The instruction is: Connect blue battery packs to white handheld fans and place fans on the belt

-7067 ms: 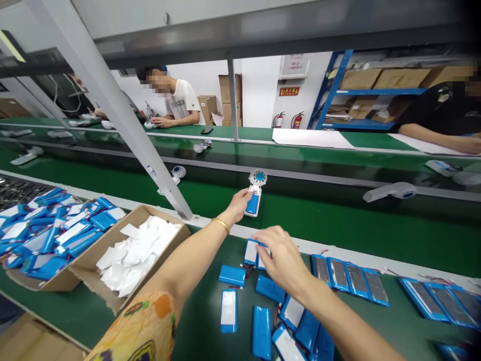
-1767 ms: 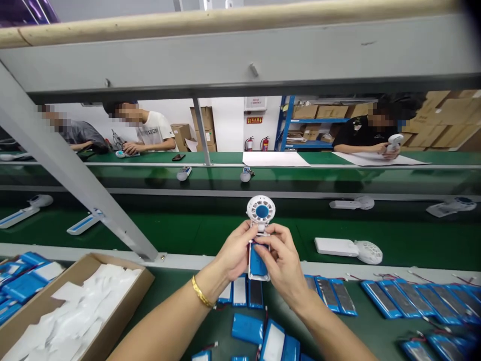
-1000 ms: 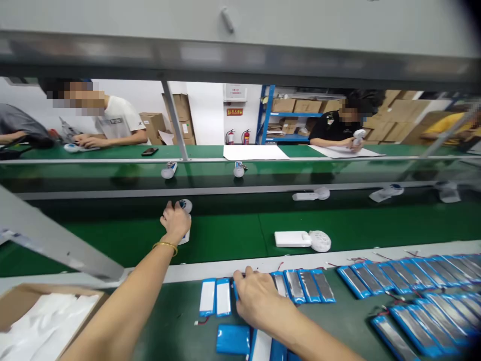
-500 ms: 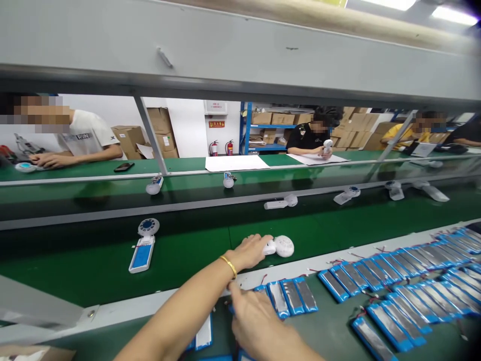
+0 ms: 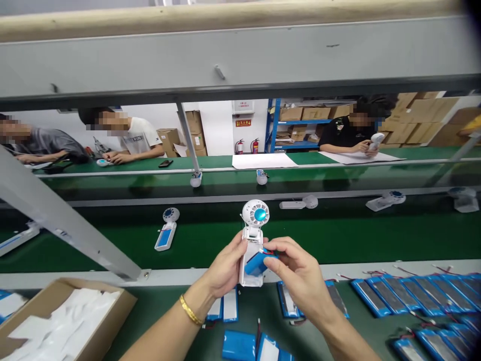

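My left hand (image 5: 227, 263) is closed round the handle of a white handheld fan (image 5: 255, 213), which stands upright with its open casing facing me. The fan's round head has a shiny blue centre. Between the thumb and fingers of my right hand (image 5: 296, 265) is a blue battery pack (image 5: 257, 263) with a thin red wire at its top. It is tilted over the handle's hollow; whether it touches the inside cannot be made out. Below my hands, several more blue battery packs (image 5: 238, 345) lie on the green bench.
Rows of battery packs (image 5: 391, 296) cover the right of the bench. A cardboard box (image 5: 120, 306) with white pieces stands at left. Beyond the pale rail, a green belt (image 5: 210, 235) carries other fans (image 5: 166, 235). A slanted metal post (image 5: 75, 220) rises at left; co-workers sit opposite.
My left hand has lifted the fan off the belt and brought it nearer, turned upright. My right hand has raised a battery pack from the bench to it. The view has swung left.
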Available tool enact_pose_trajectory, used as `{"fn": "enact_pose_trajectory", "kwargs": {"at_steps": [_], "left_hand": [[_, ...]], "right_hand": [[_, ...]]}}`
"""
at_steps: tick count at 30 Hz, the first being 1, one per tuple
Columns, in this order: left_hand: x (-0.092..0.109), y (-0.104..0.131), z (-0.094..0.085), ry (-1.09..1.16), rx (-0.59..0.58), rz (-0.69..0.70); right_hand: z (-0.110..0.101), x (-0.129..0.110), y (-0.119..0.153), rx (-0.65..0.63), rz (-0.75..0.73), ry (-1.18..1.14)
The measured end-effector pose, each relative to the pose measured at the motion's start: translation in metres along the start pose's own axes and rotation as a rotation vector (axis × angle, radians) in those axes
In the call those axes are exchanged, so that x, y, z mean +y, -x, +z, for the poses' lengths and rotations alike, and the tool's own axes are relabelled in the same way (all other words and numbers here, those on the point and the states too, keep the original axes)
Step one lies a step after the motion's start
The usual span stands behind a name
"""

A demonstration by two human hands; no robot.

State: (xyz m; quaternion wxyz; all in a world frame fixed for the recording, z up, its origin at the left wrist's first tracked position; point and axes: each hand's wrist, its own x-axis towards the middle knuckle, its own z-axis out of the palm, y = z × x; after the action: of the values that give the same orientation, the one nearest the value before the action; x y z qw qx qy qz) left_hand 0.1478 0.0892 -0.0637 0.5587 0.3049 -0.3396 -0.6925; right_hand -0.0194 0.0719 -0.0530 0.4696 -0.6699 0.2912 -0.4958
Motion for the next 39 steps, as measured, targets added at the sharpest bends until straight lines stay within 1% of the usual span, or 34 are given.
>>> {"fn": "enact_pose_trajectory", "kwargs": {"at_steps": [2,4,8,10,13,14,16,18,20,22,25,27,28,30,32,34,36,38,39], "left_hand": [[-0.001,0.006,0.0,0.037,0.0,0.012],[-0.001,0.009,0.001,0.067,-0.002,0.02],[-0.001,0.014,0.005,0.122,0.001,0.039],[0.0,0.017,0.007,0.142,0.026,0.055],[0.0,0.02,0.006,0.146,0.093,0.076],[0.0,0.02,0.004,0.134,0.117,0.08],[0.002,0.016,-0.004,0.064,0.157,0.075],[0.005,0.005,-0.018,-0.136,0.217,0.053],[0.009,-0.012,-0.039,-0.391,0.302,0.017],[0.014,-0.032,-0.066,-0.589,0.411,-0.012],[0.023,-0.055,-0.112,-0.79,0.582,-0.074],[0.033,-0.061,-0.14,-0.962,0.682,-0.118],[0.039,-0.062,-0.15,-1.052,0.712,-0.133],[0.051,-0.065,-0.164,-1.227,0.734,-0.131],[0.06,-0.073,-0.166,-1.387,0.709,-0.081],[0.061,-0.092,-0.157,-1.521,0.623,0.0],[0.052,-0.121,-0.139,-1.625,0.48,0.08],[0.036,-0.156,-0.118,-1.699,0.332,0.136],[0.027,-0.173,-0.108,-1.727,0.273,0.152]], "right_hand": [[0.006,0.002,-0.001,-0.005,-0.107,0.141],[0.011,0.005,-0.002,-0.028,-0.169,0.213],[0.023,0.015,0.0,-0.017,-0.207,0.173],[0.031,0.02,0.001,0.031,-0.257,0.197],[0.044,0.029,-0.004,0.094,-0.346,0.301],[0.047,0.032,-0.006,0.089,-0.355,0.339],[0.051,0.039,-0.013,0.045,-0.322,0.395],[0.051,0.045,-0.018,-0.015,-0.254,0.429],[0.049,0.049,-0.02,-0.096,-0.156,0.518],[0.042,0.05,-0.018,-0.197,-0.053,0.648],[0.026,0.05,-0.01,-0.324,0.06,0.803],[0.012,0.05,-0.003,-0.35,0.13,0.899],[0.006,0.05,0.0,-0.345,0.171,0.953],[-0.006,0.051,0.006,-0.348,0.256,1.088],[-0.011,0.052,0.011,-0.404,0.318,1.251],[-0.01,0.053,0.014,-0.491,0.353,1.393],[-0.006,0.056,0.015,-0.551,0.385,1.448],[-0.001,0.062,0.016,-0.582,0.409,1.448],[0.0,0.066,0.016,-0.588,0.396,1.447]]}}
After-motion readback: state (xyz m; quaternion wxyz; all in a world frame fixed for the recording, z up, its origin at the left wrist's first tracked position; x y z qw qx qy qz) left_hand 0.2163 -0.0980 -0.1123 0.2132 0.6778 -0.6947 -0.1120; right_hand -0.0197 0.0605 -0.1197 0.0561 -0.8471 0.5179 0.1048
